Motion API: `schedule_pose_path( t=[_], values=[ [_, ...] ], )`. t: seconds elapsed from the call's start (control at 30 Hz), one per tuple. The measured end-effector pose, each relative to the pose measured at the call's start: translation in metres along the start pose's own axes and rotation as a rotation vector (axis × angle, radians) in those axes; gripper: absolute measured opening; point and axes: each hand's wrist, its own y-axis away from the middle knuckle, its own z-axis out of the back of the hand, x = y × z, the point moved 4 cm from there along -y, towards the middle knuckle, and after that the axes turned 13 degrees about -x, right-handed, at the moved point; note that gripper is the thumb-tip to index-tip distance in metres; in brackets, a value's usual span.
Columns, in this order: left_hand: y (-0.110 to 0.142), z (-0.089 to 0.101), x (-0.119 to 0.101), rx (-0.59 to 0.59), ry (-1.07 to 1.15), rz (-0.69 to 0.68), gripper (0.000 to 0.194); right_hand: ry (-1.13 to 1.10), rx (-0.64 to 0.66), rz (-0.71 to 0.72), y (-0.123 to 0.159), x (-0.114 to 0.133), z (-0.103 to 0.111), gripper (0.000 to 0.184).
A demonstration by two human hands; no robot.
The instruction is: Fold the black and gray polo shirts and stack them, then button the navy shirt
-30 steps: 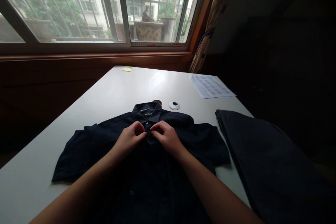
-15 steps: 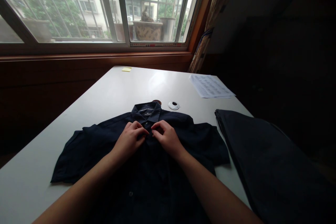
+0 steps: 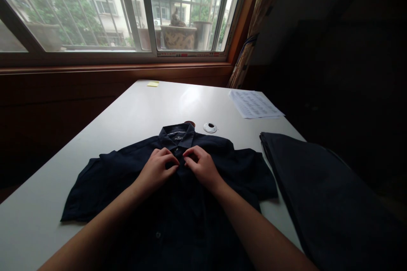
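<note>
A dark navy short-sleeved shirt (image 3: 187, 203) lies front up, collar away from me, with its sleeves spread to both sides. Just below the collar (image 3: 187, 139), both hands meet at the front placket. My left hand (image 3: 160, 164) has thumb and fingers curled together on the left side of the opening. Opposite it, my right hand (image 3: 199, 161) pinches the placket edge with thumb and forefinger. One small button (image 3: 177, 149) shows just above the fingertips, and another button (image 3: 158, 235) lower down the front. What lies exactly between the fingertips is too small to make out.
The shirt rests on a white table (image 3: 108, 125). Folded dark trousers (image 3: 305, 178) lie at the right. Printed papers (image 3: 254, 104) are at the far right, and a yellow sticky note (image 3: 153, 84) at the far edge. A white cable-hole ring (image 3: 210, 128) sits beyond the collar. A window (image 3: 184, 8) stands behind.
The fingers of my left hand have shifted very slightly at the placket. My right hand and the shirt stay practically where they were.
</note>
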Motion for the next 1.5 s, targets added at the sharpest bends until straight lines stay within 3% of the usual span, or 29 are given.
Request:
schedule_pose_path(
  t=[0.43,1.5],
  values=[
    [0.0015,0.0012,-0.0005,-0.060,-0.095,-0.053,0.006,-0.024,0.010,0.014,0.0001,0.0010,0.0000,0.012],
    [0.0011,-0.0054,0.0080,-0.053,-0.123,-0.115,0.019,0.062,0.022,0.113,0.0027,0.0034,-0.0005,0.013]
  ],
)
